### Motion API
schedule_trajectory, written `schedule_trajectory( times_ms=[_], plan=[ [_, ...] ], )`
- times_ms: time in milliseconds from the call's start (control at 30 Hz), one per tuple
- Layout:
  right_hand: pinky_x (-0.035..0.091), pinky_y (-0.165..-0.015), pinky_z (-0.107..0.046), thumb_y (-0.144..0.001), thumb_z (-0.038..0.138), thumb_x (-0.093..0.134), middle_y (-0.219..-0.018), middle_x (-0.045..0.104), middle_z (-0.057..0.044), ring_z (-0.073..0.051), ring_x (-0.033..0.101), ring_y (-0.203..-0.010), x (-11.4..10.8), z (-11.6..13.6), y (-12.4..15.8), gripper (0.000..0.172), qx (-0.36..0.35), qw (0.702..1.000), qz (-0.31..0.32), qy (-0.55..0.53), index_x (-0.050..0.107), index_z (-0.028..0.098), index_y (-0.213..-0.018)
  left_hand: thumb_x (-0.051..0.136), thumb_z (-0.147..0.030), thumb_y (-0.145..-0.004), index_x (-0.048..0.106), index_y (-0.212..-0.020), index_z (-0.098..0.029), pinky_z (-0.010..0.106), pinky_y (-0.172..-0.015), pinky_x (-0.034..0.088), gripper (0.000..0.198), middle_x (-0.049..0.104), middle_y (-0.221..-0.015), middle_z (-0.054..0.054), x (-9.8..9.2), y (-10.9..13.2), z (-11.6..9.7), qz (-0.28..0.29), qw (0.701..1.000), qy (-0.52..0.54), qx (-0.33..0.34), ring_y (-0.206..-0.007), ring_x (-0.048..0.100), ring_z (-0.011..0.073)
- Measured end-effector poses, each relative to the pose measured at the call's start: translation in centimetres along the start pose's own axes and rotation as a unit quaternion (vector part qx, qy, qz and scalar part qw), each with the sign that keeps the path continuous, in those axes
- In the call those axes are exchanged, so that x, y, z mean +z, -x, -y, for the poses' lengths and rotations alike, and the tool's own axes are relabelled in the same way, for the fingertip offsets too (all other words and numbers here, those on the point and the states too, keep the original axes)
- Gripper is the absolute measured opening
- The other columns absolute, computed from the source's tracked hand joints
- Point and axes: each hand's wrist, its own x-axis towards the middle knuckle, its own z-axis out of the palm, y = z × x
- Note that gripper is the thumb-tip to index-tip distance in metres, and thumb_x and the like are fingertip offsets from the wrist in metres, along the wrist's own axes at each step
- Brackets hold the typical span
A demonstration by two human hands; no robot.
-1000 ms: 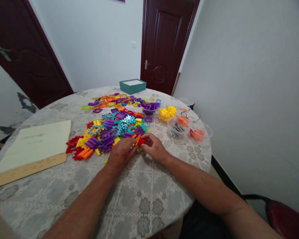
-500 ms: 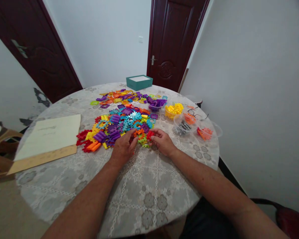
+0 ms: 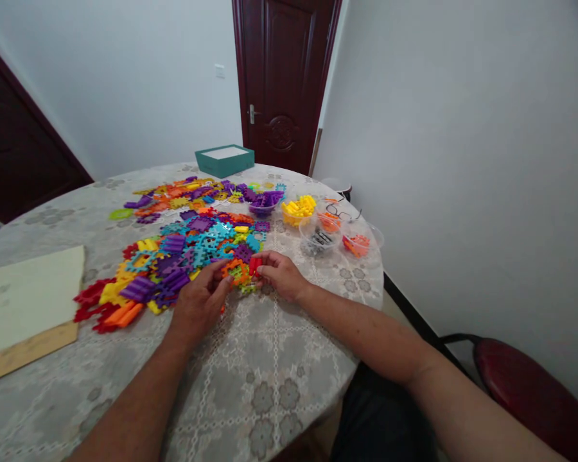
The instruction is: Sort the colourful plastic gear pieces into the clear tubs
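Observation:
My left hand (image 3: 201, 301) and my right hand (image 3: 282, 276) meet at the near edge of a big pile of coloured plastic building pieces (image 3: 187, 247) on a round table (image 3: 270, 385). The right hand's fingers pinch a small red piece (image 3: 255, 264). Between both hands lies a small cluster of joined orange and green pieces (image 3: 238, 274); the left hand's curled fingers touch its left side. A second spread of pieces (image 3: 183, 192) lies farther back.
Clear bowls hold sorted parts: purple (image 3: 264, 202), yellow (image 3: 297, 210), orange (image 3: 329, 221), dark (image 3: 319, 240), orange-red (image 3: 356, 244). A teal box (image 3: 224, 159) stands at the far edge, a cream board (image 3: 24, 301) at the left, a red chair (image 3: 534, 391) at the right.
The view has swung right, shifting everything left in frame. Both hands stay at the pile's near edge; the orange and green cluster now shows more between them.

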Motion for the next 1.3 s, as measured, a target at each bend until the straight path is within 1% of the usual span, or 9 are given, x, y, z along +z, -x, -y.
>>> schedule_trajectory(
  times_ms=[167,400,500,600,833,967,1067,1200,1300],
  plan=[
    [0.059,-0.059,-0.026,-0.070,0.031,0.084,-0.090,0.072,0.000,-0.014,0.071,-0.069,-0.1,-0.2,0.1,0.045,0.015,0.999,0.015,-0.040,0.067,0.021,-0.111,0.055,-0.048,-0.096,0.065,-0.136,-0.020,0.028,-0.072,0.051,0.049,0.073,-0.092,0.002,0.1,0.2,-0.2,-0.004,1.000,-0.007,0.003,-0.076,0.067,0.0176],
    [0.061,-0.061,-0.026,-0.070,0.032,0.085,-0.085,0.073,-0.001,-0.013,0.071,-0.068,-0.5,0.0,0.1,0.045,0.051,0.997,-0.005,-0.056,0.066,0.020,-0.109,0.054,-0.045,-0.096,0.066,-0.135,-0.019,0.029,-0.075,0.053,0.047,0.074,-0.091,0.003,0.3,0.2,-0.1,-0.008,1.000,0.000,0.006,-0.076,0.067,0.0178],
    [0.061,-0.060,-0.027,-0.072,0.035,0.084,-0.083,0.071,0.000,-0.013,0.070,-0.066,-0.3,0.7,0.3,0.043,0.039,0.999,-0.004,-0.025,0.065,0.019,-0.108,0.055,-0.047,-0.096,0.065,-0.136,-0.021,0.031,-0.081,0.055,0.049,0.076,-0.100,0.004,0.3,0.2,0.1,-0.007,1.000,0.004,0.011,-0.084,0.070,0.0193],
    [0.060,-0.058,-0.027,-0.076,0.037,0.081,-0.082,0.071,0.000,-0.014,0.069,-0.065,0.0,1.6,0.6,0.040,0.012,0.999,-0.004,0.034,0.063,0.020,-0.107,0.056,-0.048,-0.096,0.065,-0.136,-0.022,0.030,-0.081,0.055,0.049,0.076,-0.104,0.005,0.3,0.1,0.2,-0.002,1.000,0.010,0.010,-0.087,0.071,0.0197],
    [0.058,-0.057,-0.026,-0.078,0.028,0.074,-0.076,0.067,0.004,-0.012,0.065,-0.062,-0.2,2.6,2.3,0.037,-0.012,0.994,0.003,0.104,0.061,0.020,-0.112,0.055,-0.048,-0.097,0.065,-0.137,-0.021,0.029,-0.073,0.053,0.050,0.076,-0.096,0.003,0.0,0.2,-0.2,0.002,1.000,-0.011,0.013,-0.078,0.069,0.0188],
    [0.057,-0.057,-0.023,-0.076,0.022,0.072,-0.077,0.066,0.004,-0.010,0.063,-0.062,-0.7,2.7,2.7,0.036,0.006,0.992,0.001,0.125,0.064,0.021,-0.111,0.054,-0.050,-0.096,0.065,-0.136,-0.022,0.029,-0.073,0.054,0.050,0.076,-0.095,0.004,0.1,0.2,-0.1,0.005,0.999,-0.023,0.022,-0.077,0.070,0.0199],
    [0.054,-0.054,-0.021,-0.073,0.017,0.070,-0.083,0.067,0.004,-0.009,0.062,-0.059,-0.7,2.6,2.6,0.036,-0.011,0.988,-0.003,0.152,0.064,0.022,-0.109,0.054,-0.051,-0.096,0.065,-0.136,-0.022,0.031,-0.074,0.055,0.051,0.076,-0.092,0.004,0.2,0.1,0.0,0.015,0.999,-0.025,0.026,-0.078,0.071,0.0208],
    [0.054,-0.054,-0.022,-0.075,0.016,0.065,-0.089,0.067,0.003,-0.008,0.061,-0.058,-0.7,1.8,2.2,0.036,-0.041,0.990,-0.001,0.133,0.062,0.023,-0.111,0.054,-0.054,-0.094,0.066,-0.134,-0.022,0.030,-0.073,0.055,0.053,0.076,-0.093,0.004,0.1,0.0,-0.2,0.019,0.999,-0.030,0.022,-0.078,0.071,0.0208],
    [0.052,-0.054,-0.021,-0.077,0.013,0.063,-0.087,0.066,0.003,-0.009,0.061,-0.060,-0.7,1.5,2.1,0.036,-0.063,0.982,-0.010,0.176,0.064,0.024,-0.111,0.054,-0.055,-0.094,0.066,-0.135,-0.023,0.030,-0.072,0.054,0.053,0.075,-0.091,0.003,0.0,0.0,-0.2,0.022,0.999,-0.045,0.013,-0.076,0.070,0.0205]
  ],
)
